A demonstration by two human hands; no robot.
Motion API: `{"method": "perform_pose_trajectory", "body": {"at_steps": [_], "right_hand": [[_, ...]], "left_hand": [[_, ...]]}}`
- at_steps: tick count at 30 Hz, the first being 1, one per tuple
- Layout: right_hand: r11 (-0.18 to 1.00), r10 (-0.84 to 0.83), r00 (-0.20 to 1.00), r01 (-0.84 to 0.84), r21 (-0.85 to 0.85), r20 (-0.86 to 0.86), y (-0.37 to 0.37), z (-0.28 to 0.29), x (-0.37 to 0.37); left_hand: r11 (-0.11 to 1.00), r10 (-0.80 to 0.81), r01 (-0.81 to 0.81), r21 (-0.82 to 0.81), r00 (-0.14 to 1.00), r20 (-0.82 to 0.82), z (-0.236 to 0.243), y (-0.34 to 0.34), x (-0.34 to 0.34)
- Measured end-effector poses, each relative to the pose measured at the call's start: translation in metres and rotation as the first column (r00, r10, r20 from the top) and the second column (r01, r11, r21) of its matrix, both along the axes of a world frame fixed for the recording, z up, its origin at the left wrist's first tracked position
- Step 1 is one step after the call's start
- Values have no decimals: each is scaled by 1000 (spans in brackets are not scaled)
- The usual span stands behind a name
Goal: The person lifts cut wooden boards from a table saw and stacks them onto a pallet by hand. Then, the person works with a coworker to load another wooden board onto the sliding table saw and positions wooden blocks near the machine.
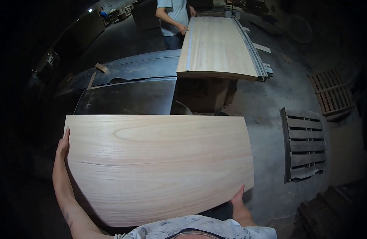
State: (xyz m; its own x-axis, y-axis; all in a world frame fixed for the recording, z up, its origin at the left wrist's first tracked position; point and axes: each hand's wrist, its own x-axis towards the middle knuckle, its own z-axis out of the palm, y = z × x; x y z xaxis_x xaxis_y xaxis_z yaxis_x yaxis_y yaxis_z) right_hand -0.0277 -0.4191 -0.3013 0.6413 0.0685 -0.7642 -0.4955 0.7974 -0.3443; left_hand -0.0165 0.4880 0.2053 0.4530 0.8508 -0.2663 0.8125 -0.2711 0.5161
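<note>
A large pale wooden panel [159, 163] with a wavy grain spreads out before me, its far edge meeting the near edge of a dark metal machine table [127, 95]. My left hand [63, 144] grips the panel's left edge near its far corner; the fingers go round the side and are partly hidden. At the near right corner my right hand [238, 196] holds the panel, thumb on top and the other fingers hidden beneath. A thin dark line runs along the grain on the panel's left half.
Beyond the machine, a person [173, 20] in a light shirt touches a second wooden panel [219, 46] lying on a railed support [255, 55]. A small wood block [101, 68] sits on the machine. Slatted pallets [306, 133] [330, 91] lie on the concrete floor [267, 103] at right.
</note>
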Motion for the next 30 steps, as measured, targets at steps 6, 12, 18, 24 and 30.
{"method": "perform_pose_trajectory", "body": {"at_steps": [6, 12, 18, 24, 30], "right_hand": [[996, -19, 998, 25, -87, 67, -42, -24, 69], [974, 55, 998, -47, -221, 28, -123, -22, 122], [837, 30, 952, -191, -513, -305, -129, 35, 110], [974, -37, 938, -43, -223, -344, -190, 51, 67], [947, -251, 897, 149, -285, -364, -240, 31, 36]], "left_hand": [[999, 51, -51, -2, 993, 108, -69, 6, -30], [912, -68, 183, -367, 950, 305, -120, -39, -60], [911, -22, 178, -372, 923, 385, -86, -65, -67], [887, -114, 264, -380, 920, 374, -46, -118, 42], [927, -375, 370, 61, 918, 130, 3, -212, 205]]}}
